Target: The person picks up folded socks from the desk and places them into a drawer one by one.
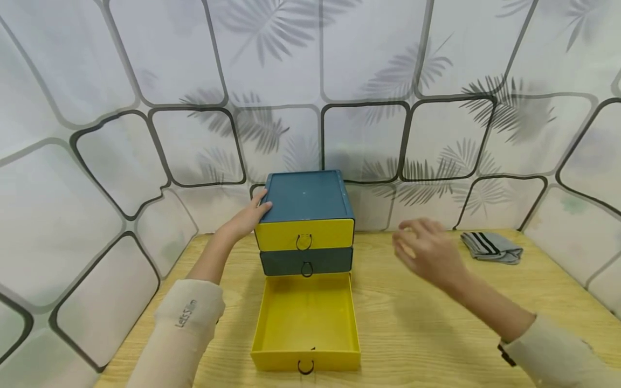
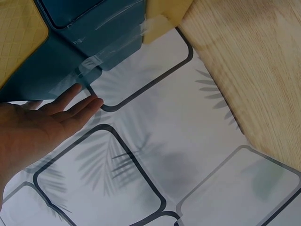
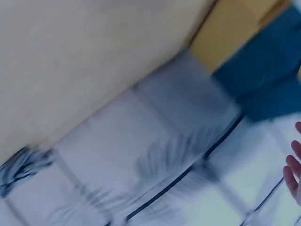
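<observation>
A small drawer unit with a blue top (image 1: 305,196) stands on the table, with three drawers. Its yellow top drawer (image 1: 278,236) and blue middle drawer (image 1: 281,264) are closed. The yellow bottom drawer (image 1: 305,318) is pulled far out, its inside bare; each front carries a dark ring pull. My left hand (image 1: 247,218) rests at the unit's upper left edge, and in the left wrist view the fingers (image 2: 77,113) extend beside the blue casing (image 2: 110,37). My right hand (image 1: 429,250) is raised right of the unit, fingers loosely bent, holding nothing.
A folded grey cloth (image 1: 492,248) with black stripes lies at the back right of the wooden table (image 1: 402,334). Behind and at both sides hangs a pale curtain (image 1: 364,140) with leaf prints and dark outlines. The pulled-out drawer reaches toward the front of the table.
</observation>
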Demonstrator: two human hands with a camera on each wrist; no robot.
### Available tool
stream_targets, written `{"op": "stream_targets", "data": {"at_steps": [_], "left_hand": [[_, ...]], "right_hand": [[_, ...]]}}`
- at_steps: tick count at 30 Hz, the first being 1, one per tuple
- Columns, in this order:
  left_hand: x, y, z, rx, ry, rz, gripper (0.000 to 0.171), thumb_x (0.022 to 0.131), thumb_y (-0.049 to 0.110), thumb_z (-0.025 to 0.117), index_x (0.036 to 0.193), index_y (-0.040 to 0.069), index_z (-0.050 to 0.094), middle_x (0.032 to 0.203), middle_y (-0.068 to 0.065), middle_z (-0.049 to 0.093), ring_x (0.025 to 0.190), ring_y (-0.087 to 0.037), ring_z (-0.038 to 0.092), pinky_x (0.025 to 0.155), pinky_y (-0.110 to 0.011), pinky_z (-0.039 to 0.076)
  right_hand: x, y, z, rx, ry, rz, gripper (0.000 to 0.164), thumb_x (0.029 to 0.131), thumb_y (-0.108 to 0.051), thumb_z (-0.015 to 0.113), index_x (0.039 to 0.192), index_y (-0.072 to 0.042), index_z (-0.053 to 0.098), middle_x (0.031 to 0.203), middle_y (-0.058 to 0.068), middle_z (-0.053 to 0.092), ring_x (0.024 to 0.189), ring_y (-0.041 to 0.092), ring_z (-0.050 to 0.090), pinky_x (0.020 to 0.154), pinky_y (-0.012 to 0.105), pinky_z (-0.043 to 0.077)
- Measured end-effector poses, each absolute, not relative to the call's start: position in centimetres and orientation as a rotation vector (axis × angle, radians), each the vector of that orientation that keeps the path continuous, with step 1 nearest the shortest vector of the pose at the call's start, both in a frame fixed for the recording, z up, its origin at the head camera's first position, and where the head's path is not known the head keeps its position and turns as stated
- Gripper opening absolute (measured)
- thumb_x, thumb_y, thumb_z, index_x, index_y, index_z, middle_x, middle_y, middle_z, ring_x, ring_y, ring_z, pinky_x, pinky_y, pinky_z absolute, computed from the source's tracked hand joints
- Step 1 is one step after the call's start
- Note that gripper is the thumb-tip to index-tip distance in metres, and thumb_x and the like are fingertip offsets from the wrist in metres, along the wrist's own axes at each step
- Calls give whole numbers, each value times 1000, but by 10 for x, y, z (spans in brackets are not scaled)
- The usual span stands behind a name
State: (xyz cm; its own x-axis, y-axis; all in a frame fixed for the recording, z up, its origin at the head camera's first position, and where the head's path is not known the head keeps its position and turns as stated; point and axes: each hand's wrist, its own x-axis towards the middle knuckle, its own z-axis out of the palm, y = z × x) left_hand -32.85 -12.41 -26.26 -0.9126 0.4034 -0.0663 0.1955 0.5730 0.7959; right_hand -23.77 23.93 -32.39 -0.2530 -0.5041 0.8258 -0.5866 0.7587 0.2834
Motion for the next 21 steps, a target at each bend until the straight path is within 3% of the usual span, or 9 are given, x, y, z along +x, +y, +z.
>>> {"op": "stream_targets", "data": {"at_steps": [5, 7, 11, 14, 21], "left_hand": [[-328, -125, -261, 488, 2572, 1252, 58, 103, 33, 22, 148, 17, -9, 151, -16, -8, 134, -40, 6, 105, -54, 13], [-329, -125, -261, 489, 2571, 1251, 58, 103, 33, 22, 148, 16, -9, 151, -17, -8, 134, -40, 6, 105, -54, 13], [-329, -125, -261, 486, 2571, 1252, 58, 103, 33, 22, 148, 17, -10, 151, -17, -9, 134, -41, 6, 104, -55, 13], [-327, -125, -261, 475, 2576, 1246, 58, 103, 33, 22, 148, 17, -9, 151, -17, -8, 134, -41, 6, 104, -55, 14], [-326, -124, -261, 454, 2592, 1202, 58, 102, 35, 22, 148, 19, -9, 151, -16, -8, 135, -40, 5, 104, -55, 13]], "right_hand": [[-269, 326, -311, 431, -2168, 102, 12, 77, -13, 64, 81, -2, 68, 84, 17, 59, 74, 36, 54, 55, 47, 45], [-278, 358, -316, 291, -2326, 133, 14, 79, -13, 66, 86, -1, 66, 90, 21, 57, 77, 40, 53, 54, 50, 44], [-288, 412, -338, 70, -2717, 246, 39, 92, -30, 54, 106, 6, 57, 107, 35, 45, 89, 52, 46, 62, 58, 41], [-292, 443, -361, -11, -2940, 314, 56, 96, -40, 44, 118, 11, 45, 114, 43, 32, 97, 60, 37, 70, 64, 37], [-280, 480, -408, -6, -3105, 280, 70, 89, -46, 53, 128, 11, 37, 125, 43, 23, 107, 64, 25, 78, 71, 29]]}}
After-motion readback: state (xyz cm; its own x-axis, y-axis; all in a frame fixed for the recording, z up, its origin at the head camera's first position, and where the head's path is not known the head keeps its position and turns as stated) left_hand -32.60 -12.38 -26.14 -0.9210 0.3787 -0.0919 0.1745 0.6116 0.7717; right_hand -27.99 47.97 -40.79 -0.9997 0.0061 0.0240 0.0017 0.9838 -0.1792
